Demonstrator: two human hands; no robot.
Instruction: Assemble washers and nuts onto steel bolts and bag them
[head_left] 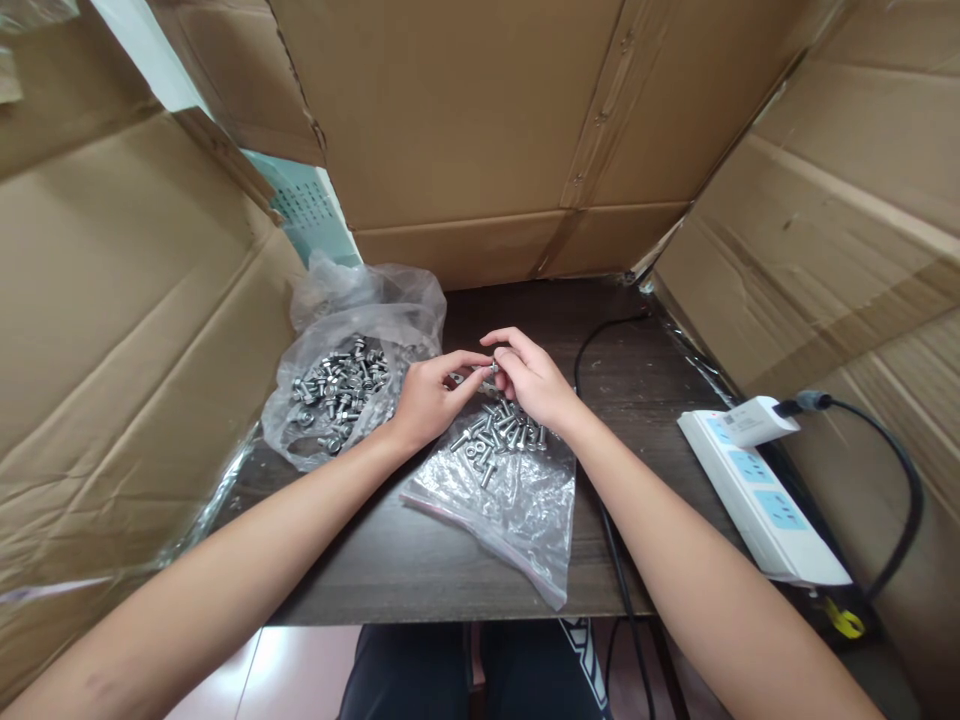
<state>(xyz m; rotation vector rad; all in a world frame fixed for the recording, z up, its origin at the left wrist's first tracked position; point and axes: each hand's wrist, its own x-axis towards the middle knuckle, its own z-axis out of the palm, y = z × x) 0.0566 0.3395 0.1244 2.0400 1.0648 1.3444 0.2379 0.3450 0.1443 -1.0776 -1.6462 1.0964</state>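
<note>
Left hand [435, 398] and right hand [534, 382] are pinching a small metal fastener [493, 368], probably light, rigid, slippery, best held by its sides.

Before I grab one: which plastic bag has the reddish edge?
The flat bag at front center, reddish along its near edge; the bulging bag at left shows none.

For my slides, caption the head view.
Left hand and right hand meet at a small metal part near bolts on a flat bag.
</note>
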